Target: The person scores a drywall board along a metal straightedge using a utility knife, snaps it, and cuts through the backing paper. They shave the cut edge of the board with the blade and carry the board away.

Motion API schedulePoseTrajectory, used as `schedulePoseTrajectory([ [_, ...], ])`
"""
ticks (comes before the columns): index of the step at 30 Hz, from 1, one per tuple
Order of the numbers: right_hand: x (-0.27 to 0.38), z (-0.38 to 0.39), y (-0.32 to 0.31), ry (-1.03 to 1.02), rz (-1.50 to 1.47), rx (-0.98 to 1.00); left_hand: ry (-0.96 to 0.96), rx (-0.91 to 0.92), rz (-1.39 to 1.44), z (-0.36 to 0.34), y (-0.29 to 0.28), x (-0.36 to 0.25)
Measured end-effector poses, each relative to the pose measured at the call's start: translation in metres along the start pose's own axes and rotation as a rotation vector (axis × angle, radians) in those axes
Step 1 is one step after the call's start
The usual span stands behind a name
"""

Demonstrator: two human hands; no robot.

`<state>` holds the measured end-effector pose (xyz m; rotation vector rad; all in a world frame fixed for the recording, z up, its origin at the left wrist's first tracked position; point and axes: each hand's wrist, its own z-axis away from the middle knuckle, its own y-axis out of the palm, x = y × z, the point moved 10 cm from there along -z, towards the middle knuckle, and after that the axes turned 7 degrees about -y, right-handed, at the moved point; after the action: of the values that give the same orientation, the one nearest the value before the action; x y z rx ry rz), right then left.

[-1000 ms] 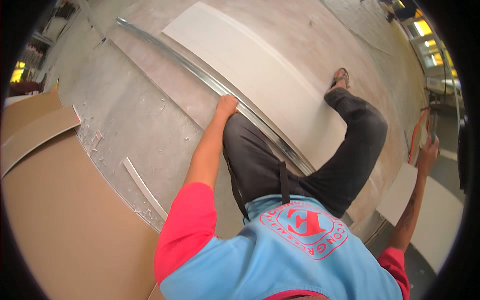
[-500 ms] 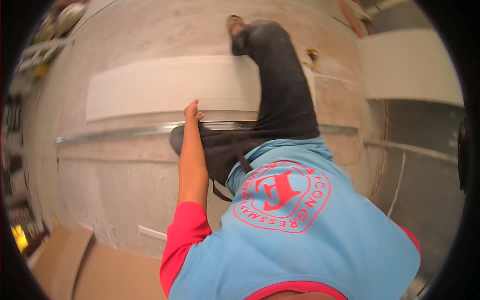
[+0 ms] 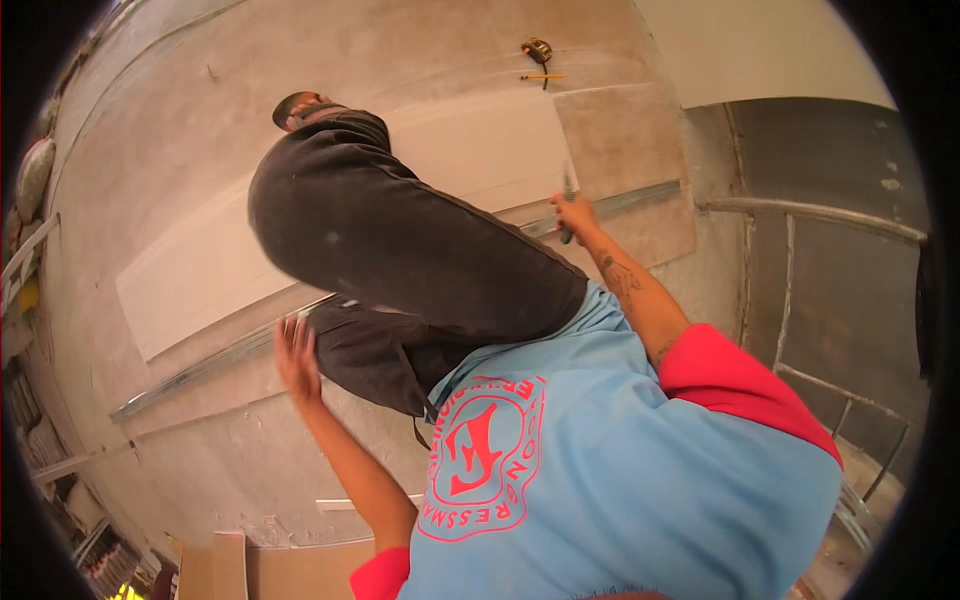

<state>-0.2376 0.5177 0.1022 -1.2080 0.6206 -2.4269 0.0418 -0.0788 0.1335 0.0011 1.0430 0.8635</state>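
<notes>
My left hand [image 3: 298, 360] has its fingers apart beside my bent knee, over the long silver metal channel [image 3: 190, 373]; whether it touches the channel I cannot tell. My right hand [image 3: 574, 215] grips a slim green-handled tool [image 3: 567, 234], probably a knife, upright near the right end of a long white board [image 3: 480, 160]. The channel lies along the board's near edge, partly hidden by my dark-trousered legs [image 3: 400, 230]. Beyond the board lie a black-and-yellow tape measure [image 3: 537, 50] and a yellow pencil [image 3: 541, 76].
A pale panel [image 3: 760, 50] is at the upper right, above metal rails [image 3: 810, 210]. Brown boards [image 3: 300, 570] lie at the bottom, near a narrow white offcut [image 3: 355, 504]. Assorted items [image 3: 38, 165] line the left rim.
The view has swung round, so the board now slants up to the right. My left hand has left my knee and spread its fingers. My right hand, out of sight half a second ago, shows with the tool.
</notes>
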Motion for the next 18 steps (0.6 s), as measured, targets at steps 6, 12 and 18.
schedulePoseTrajectory([
  [6, -0.042, -0.023, 0.118, 0.403, -0.212, 0.219, -0.435, -1.121, -0.078, 0.327, -0.275, 0.031],
  [12, -0.077, -0.052, 0.114, 0.519, -0.374, 0.292, -0.307, -1.366, 0.215, 0.449, -0.312, 0.077],
  [18, -0.018, -0.139, 0.033, 0.090, -0.110, 0.073, -0.168, -0.901, -0.028, 0.228, -0.269, -0.018],
])
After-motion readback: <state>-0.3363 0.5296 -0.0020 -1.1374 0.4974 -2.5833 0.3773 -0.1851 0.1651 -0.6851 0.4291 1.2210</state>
